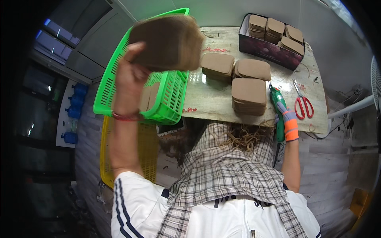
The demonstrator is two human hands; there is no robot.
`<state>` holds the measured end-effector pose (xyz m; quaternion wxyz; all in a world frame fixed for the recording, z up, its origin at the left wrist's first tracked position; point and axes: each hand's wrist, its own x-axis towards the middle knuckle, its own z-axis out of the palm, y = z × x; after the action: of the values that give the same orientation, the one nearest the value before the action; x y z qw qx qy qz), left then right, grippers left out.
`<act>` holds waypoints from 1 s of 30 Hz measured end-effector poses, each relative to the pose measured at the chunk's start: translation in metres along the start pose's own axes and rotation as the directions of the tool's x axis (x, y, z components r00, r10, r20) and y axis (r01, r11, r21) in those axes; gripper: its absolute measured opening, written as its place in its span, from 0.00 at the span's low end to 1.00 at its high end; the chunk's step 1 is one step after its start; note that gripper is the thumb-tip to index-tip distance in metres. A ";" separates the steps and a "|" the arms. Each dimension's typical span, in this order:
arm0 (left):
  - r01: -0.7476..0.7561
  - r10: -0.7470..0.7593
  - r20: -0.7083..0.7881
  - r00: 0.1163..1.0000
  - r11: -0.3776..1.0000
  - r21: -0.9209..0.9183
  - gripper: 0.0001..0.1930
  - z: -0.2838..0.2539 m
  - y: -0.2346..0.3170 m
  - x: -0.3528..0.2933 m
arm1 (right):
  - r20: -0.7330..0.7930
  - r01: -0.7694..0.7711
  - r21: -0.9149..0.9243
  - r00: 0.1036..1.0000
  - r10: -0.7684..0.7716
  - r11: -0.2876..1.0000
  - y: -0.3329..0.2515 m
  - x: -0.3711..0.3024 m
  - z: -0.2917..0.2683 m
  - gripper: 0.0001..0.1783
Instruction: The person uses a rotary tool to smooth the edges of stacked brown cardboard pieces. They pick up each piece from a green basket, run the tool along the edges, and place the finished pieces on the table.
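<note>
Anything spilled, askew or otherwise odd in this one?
Yes: tangled brown strips lie loose across the lap of the checked apron, and red flecks dot the table. This mess looks odd beside the tidy brown stacks. No damage stands out.

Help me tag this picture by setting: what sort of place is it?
Probably a small workshop. Neat stacks of brown pieces stand on a worn table, curled brown scraps lie on the person's checked apron, and the gloved right hand holds a green tool.
</note>
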<state>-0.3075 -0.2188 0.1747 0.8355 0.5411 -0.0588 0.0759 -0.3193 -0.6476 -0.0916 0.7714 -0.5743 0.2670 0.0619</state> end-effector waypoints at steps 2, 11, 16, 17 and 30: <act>0.116 -0.125 -0.114 0.986 0.990 -0.077 0.16 -0.001 -0.039 -0.018 | 0.007 -0.005 -0.020 1.000 0.006 1.000 0.000 0.001 0.001 0.22; 0.376 -0.468 -0.286 0.836 0.869 -0.323 0.19 -0.040 -0.199 -0.030 | 0.086 -0.041 0.007 0.996 0.040 0.999 0.032 0.055 -0.027 0.23; 0.378 -0.452 -0.278 0.848 0.882 -0.282 0.17 -0.058 -0.244 -0.004 | 0.073 -0.046 0.087 0.997 0.040 0.995 0.030 0.045 -0.026 0.23; 0.388 -0.458 -0.269 0.847 0.880 -0.275 0.17 -0.054 -0.249 0.004 | 0.081 -0.057 0.142 0.996 0.046 0.988 0.031 0.047 -0.027 0.23; 0.336 -0.235 -0.658 0.716 0.942 0.029 0.41 0.019 -0.288 0.028 | 0.012 0.043 -0.049 0.999 -0.042 0.998 0.003 0.002 -0.005 0.14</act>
<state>-0.2256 -0.3502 -0.0706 0.7637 0.5439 0.3220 0.1314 -0.3205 -0.6514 -0.0958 0.7597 -0.5983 0.2486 0.0552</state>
